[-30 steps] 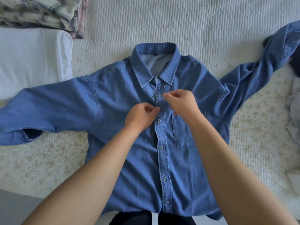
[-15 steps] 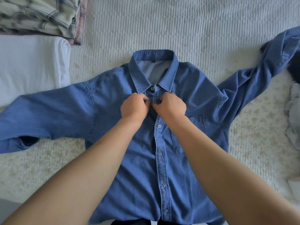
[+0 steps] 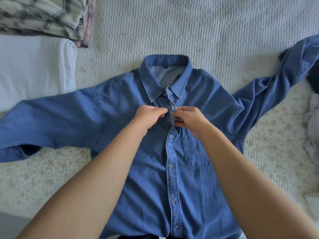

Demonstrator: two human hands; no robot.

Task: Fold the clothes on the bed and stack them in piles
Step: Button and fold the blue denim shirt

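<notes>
Denim shirt (image 3: 151, 178) flat on bed (image 3: 215, 31), your left hand (image 3: 148, 116) and right hand (image 3: 191, 119) pinching its button placket (image 3: 172, 112) below the collar, fingers curled.

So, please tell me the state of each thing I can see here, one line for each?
Blue denim shirt: spread flat, face up, sleeves out, lower buttons closed.
Left hand: fingers pinch the shirt placket below the collar.
Right hand: fingers pinch the same placket.
White folded cloth: folded, lying flat.
Plaid folded garment: folded, lying beside the white cloth.
</notes>
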